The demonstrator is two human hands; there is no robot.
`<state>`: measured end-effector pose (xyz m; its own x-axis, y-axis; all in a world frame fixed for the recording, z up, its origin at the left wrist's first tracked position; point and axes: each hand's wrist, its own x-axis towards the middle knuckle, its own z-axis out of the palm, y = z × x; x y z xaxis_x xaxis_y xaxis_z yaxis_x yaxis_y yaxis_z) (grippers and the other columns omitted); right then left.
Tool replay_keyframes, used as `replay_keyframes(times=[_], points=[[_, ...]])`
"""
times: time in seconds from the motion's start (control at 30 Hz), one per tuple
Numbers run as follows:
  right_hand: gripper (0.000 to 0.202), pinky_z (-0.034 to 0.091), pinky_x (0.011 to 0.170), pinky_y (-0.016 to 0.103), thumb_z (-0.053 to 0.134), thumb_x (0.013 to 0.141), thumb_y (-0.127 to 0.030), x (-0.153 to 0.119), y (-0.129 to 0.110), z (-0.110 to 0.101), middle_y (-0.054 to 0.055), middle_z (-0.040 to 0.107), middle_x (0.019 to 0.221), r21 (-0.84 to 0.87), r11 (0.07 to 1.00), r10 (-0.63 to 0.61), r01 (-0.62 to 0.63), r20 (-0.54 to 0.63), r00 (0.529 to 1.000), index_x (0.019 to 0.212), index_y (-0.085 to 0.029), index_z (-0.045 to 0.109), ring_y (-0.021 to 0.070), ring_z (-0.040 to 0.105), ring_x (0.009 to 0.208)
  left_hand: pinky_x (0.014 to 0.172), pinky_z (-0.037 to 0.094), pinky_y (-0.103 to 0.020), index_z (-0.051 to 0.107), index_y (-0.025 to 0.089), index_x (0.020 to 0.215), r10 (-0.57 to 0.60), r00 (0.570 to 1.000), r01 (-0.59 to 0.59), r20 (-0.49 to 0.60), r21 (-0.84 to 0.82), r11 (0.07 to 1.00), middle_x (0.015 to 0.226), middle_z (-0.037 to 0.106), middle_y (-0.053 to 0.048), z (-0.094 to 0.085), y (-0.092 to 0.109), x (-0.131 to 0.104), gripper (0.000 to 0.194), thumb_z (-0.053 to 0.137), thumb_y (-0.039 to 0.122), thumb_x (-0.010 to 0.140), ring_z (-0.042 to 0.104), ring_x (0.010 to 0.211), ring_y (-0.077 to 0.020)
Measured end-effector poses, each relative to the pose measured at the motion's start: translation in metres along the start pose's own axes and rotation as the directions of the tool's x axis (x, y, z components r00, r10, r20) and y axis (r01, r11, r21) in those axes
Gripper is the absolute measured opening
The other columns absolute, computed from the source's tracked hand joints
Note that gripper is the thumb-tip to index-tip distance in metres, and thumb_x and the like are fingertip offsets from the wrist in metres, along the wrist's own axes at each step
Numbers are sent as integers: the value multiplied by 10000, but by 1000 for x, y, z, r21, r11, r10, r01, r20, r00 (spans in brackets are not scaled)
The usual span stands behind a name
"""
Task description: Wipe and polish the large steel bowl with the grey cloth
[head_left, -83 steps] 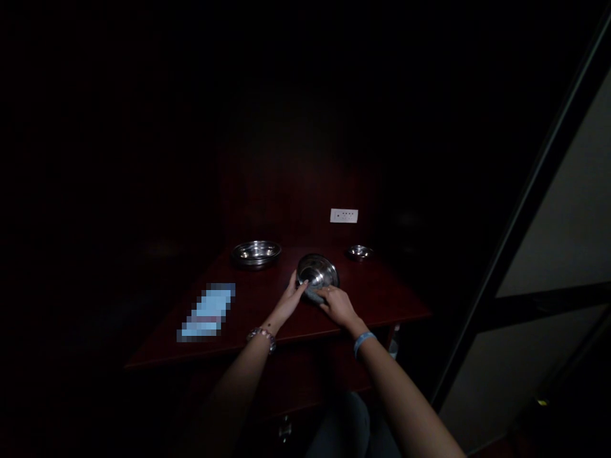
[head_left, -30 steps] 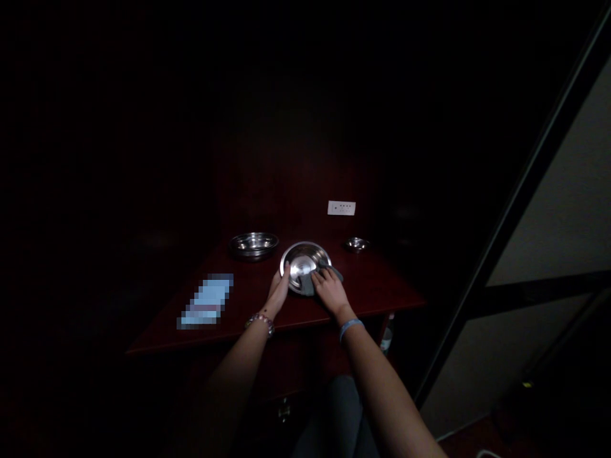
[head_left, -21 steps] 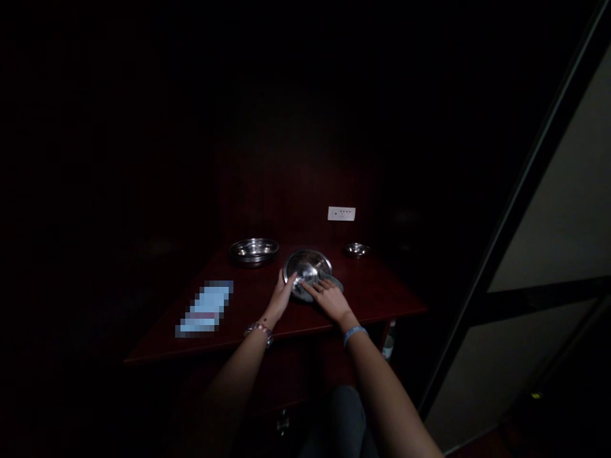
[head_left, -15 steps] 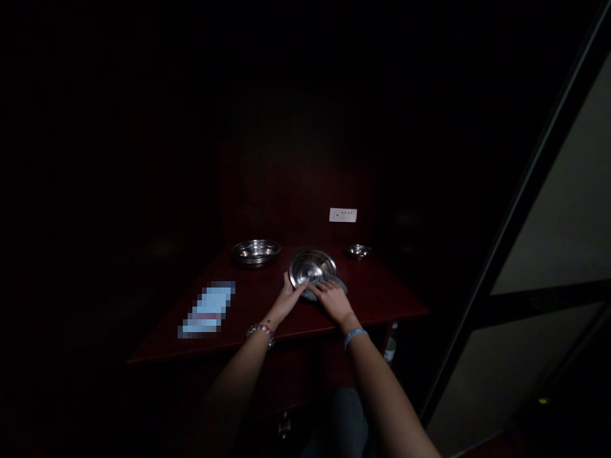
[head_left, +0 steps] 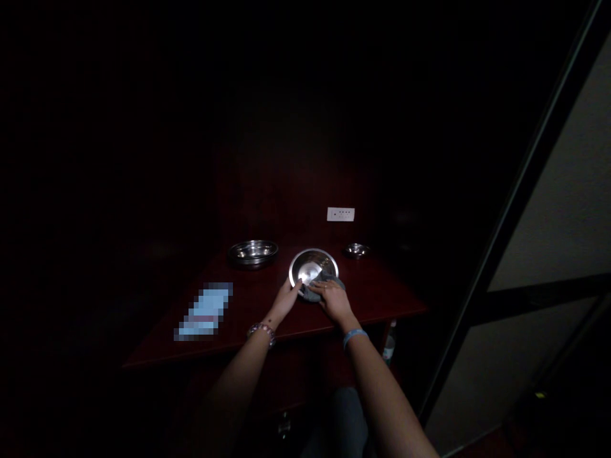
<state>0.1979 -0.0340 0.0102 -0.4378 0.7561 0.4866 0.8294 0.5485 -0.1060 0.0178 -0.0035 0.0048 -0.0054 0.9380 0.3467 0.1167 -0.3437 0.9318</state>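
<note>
A shiny steel bowl (head_left: 312, 261) is tilted toward me over the dark red table (head_left: 258, 305). My left hand (head_left: 287, 298) grips its near left rim, with the thumb on the inner side. My right hand (head_left: 334, 299) presses a grey cloth (head_left: 312, 295) against the near right part of the bowl, partly inside it. The cloth hangs over the rim, and the fingers lie across it. Part of the cloth is hidden under the right hand.
Stacked steel bowls (head_left: 252, 253) stand at the back left, and a small steel bowl (head_left: 356, 250) at the back right. A blurred-out blue item (head_left: 205, 312) lies on the left. Behind is a wall socket (head_left: 340, 214). A bottle (head_left: 389, 346) stands below the table's right side.
The bowl has tipped a little more toward me. My right hand and the cloth have shifted slightly left and further into the bowl; my left thumb has moved left along the rim.
</note>
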Motion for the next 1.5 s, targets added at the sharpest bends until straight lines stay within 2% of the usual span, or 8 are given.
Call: replay_keyframes(times=[0.2,0.3,0.57,0.8,0.9,1.17,1.5], points=[[576,362,1187,443,671,788,-23,2,5,5,66,642,1393,48,999,9,-9,5,1000,1319,-245,660,241,579,1315,1144,391,-418,628,128,1236,25,1000,-24,-19,4,1000,1315,679,-146,1,-9,5,444,605,336,844,614,1253,-269],[566,369,1182,449,678,780,-22,2,6,6,67,641,1393,55,999,0,0,0,1000,1303,-238,671,251,585,1306,1131,404,-429,646,132,1194,18,1000,-17,-23,30,999,1280,699,-138,1,-9,5,421,610,342,831,622,1237,-272],[571,383,1168,460,679,778,-17,-1,5,6,63,656,1375,71,997,-4,7,-40,999,1295,-259,678,257,592,1292,1139,397,-425,634,118,1232,37,999,-36,-16,25,999,1318,680,-143,0,-10,5,447,574,251,810,610,1256,-269],[565,390,1162,462,686,776,-17,-2,5,6,65,657,1374,70,998,4,-1,-39,999,1291,-249,679,258,588,1295,1127,409,-440,639,106,1217,43,999,-43,-18,13,999,1300,684,-158,1,-12,6,465,592,260,781,621,1240,-289],[574,388,1163,466,695,768,-15,-3,4,5,67,659,1371,71,997,6,-3,-49,999,1289,-255,680,258,594,1287,1131,405,-446,634,108,1228,45,999,-45,-10,29,999,1309,679,-162,0,-13,5,466,588,297,805,620,1243,-290],[571,374,1176,459,696,768,-13,-4,5,6,68,654,1379,69,998,16,-12,-47,999,1292,-242,679,259,581,1305,1113,426,-421,617,134,1260,95,995,-97,40,64,993,1290,691,-159,-1,-16,4,565,565,533,863,630,1232,-284],[591,372,1173,487,692,753,1,-4,4,4,70,655,1377,84,996,15,-11,-53,998,1286,-253,678,256,587,1297,1117,421,-422,578,120,1291,126,987,-133,95,66,989,1307,677,-168,-3,-14,2,615,573,557,858,628,1221,-274]])
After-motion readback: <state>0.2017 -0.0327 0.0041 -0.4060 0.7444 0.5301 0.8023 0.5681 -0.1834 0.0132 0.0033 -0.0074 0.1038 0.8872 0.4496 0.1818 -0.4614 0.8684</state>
